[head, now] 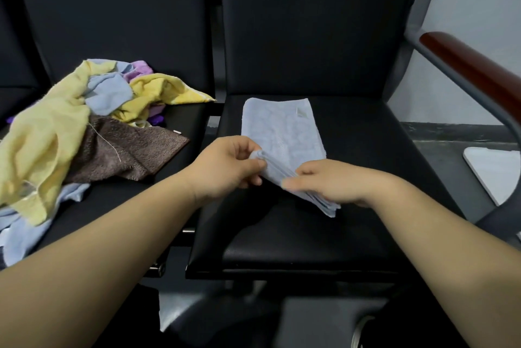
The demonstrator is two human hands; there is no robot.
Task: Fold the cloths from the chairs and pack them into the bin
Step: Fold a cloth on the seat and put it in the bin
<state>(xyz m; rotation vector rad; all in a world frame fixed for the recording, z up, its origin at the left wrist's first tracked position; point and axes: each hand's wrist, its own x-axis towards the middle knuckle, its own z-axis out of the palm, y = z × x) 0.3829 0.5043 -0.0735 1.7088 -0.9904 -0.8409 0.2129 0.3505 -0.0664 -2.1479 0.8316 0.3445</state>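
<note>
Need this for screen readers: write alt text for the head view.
Left hand and right hand pinch the near edge of a folded light-blue cloth on a black chair seat, beside a heap of unfolded cloths.

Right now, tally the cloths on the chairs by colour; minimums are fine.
Light blue part-folded terry cloth: 1
Light blue crumpled cloth: at least 1
Yellow cloth: at least 1
Brown terry cloth: 1
Purple cloth: at least 1
Total: at least 5
</note>
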